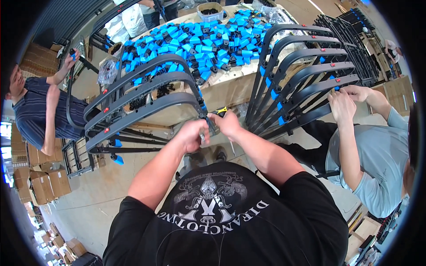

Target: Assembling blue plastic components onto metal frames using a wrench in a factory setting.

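Both my hands meet at the lower end of the nearest curved black tube frame (146, 105) on the left. My left hand (195, 134) is closed around that end; a small shiny metal bit shows at its fingers, too small to name. Close beside it, my right hand (226, 123) is closed on a screwdriver (221, 110), whose yellow-and-black handle sticks out above the fist. A thin shaft points down below this hand. The exact contact between tool and frame is hidden by my fingers. Blue end pieces (116, 159) sit on the frame's other legs.
Blue and black plastic parts (195, 44) are heaped on the table ahead, with a tub of small black pieces (210, 11) behind. Several more black frames (306, 66) stand at right. Co-workers (368, 155) stand at right and left (49, 106), handling frames. Cardboard boxes (44, 186) lie at left.
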Motion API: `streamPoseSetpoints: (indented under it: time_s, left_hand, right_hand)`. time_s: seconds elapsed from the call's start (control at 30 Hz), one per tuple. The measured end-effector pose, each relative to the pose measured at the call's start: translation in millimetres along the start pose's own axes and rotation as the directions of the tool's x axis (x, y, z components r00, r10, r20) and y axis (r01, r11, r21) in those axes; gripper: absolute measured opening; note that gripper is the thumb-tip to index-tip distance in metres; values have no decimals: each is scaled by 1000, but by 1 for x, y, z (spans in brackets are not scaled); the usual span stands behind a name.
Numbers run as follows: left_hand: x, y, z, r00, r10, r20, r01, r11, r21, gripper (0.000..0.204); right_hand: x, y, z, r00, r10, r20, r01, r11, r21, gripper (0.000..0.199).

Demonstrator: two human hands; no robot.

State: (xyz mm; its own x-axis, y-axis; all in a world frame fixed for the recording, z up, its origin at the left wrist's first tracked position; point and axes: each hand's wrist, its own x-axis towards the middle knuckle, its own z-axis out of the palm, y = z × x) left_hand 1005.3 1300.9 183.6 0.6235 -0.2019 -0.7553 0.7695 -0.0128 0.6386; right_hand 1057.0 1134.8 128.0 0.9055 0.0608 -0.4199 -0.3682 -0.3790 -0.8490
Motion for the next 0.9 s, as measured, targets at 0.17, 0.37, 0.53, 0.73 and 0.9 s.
streamPoseSetpoints:
  time_s: [0.17,0.37,0.53,0.73,0.9]
  left_hand:
    - [15,-45,32,790,473,-389,63,568,820,46]
    - [8,-6,-5,998,-69,2,69,996,-63,30]
    - [14,-49,30,767,495,-408,15,622,783,24]
    - [6,4,-4,997,-79,23,82,986,-148,30]
    - [16,-51,19,731,619,-286,-235,622,747,32]
  right_hand:
    - [-2,9,4,997,-84,-2,84,996,4,45]
    - [-9,1,3,999,-13,-49,10,998,-59,43]
    - [-5,9,5,989,-147,-25,146,989,-36,43]
    - [-2,16,1,993,-120,-15,117,982,-146,50]
    - [-12,0,0,992,-123,19,124,986,-110,56]
